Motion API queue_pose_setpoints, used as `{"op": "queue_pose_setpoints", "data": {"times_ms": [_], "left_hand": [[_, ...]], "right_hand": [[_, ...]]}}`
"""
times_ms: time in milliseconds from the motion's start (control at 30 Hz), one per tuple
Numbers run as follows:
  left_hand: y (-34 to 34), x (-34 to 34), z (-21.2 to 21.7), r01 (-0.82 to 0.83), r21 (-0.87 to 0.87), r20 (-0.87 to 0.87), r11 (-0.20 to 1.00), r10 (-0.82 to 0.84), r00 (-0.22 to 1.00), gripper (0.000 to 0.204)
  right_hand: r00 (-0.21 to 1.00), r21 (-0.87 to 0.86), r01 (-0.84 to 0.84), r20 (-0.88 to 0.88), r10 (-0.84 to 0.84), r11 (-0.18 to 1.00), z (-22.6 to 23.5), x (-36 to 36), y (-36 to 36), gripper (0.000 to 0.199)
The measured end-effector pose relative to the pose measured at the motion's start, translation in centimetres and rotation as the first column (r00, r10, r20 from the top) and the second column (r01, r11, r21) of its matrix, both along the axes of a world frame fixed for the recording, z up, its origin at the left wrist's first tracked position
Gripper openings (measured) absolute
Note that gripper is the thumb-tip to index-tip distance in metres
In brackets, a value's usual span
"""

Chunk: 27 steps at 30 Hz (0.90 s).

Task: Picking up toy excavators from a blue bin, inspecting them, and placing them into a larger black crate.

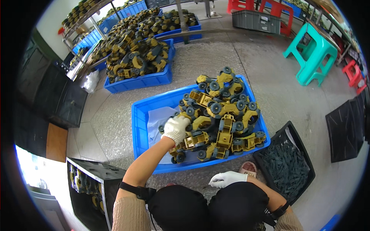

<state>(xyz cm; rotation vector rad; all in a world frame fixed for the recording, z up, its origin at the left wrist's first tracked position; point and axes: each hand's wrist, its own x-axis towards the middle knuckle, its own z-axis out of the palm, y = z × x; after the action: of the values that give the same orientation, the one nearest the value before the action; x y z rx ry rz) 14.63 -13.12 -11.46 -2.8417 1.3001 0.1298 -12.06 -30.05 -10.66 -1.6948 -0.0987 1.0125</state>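
My left hand [176, 129], in a white knit glove, reaches into a blue plastic bin [143, 161]. Its fingers curl over a yellow-and-black toy truck [185, 116] at the left side of the heap; the glove hides part of it. Many similar toy trucks [224, 134] lie jumbled in the bin, some upside down with wheels up. A pale plastic sheet [155, 120] lines the bin's left part. Near my knees, outside the bin's front edge, my right hand [228, 179] is gloved in white, fingers loosely stretched toward the left, with nothing visible in it.
A black tray [286, 163] of dark plastic parts stands right of the bin. At lower left is a black crate [90, 192] holding toy trucks. Another loaded blue bin [140, 81] sits beyond. A green stool [313, 54] and a grey crate [256, 22] stand farther back.
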Motion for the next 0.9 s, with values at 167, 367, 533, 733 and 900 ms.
{"op": "queue_pose_setpoints", "data": {"times_ms": [167,367,533,733,900], "left_hand": [[0.2,2.9,-2.0,0.137,-0.063,0.269,0.988,-0.116,0.956,0.031],[0.8,4.1,-3.5,-0.161,-0.101,0.161,0.982,0.176,0.971,0.024],[-1.7,1.5,1.2,-0.151,-0.258,0.083,0.954,0.177,0.981,0.019],[3.9,-2.0,9.2,-0.510,-0.500,-0.581,0.700,0.166,0.797,0.013],[2.7,-5.6,10.8,-0.662,-0.530,-0.824,0.530,-0.141,0.548,0.013]], "right_hand": [[0.999,0.036,0.041,-0.004,-0.041,0.999,1.2,-0.4,-1.1,0.040],[0.990,0.101,0.143,-0.012,-0.143,0.984,0.6,-1.0,-1.4,0.041],[0.820,0.128,0.506,0.236,-0.521,0.853,-0.8,-3.5,-3.1,0.031],[0.335,-0.145,0.941,0.542,-0.771,0.307,-2.5,-7.3,-12.2,0.023],[0.327,-0.470,0.870,0.775,-0.542,-0.147,-7.7,-14.2,-22.9,0.022]]}}
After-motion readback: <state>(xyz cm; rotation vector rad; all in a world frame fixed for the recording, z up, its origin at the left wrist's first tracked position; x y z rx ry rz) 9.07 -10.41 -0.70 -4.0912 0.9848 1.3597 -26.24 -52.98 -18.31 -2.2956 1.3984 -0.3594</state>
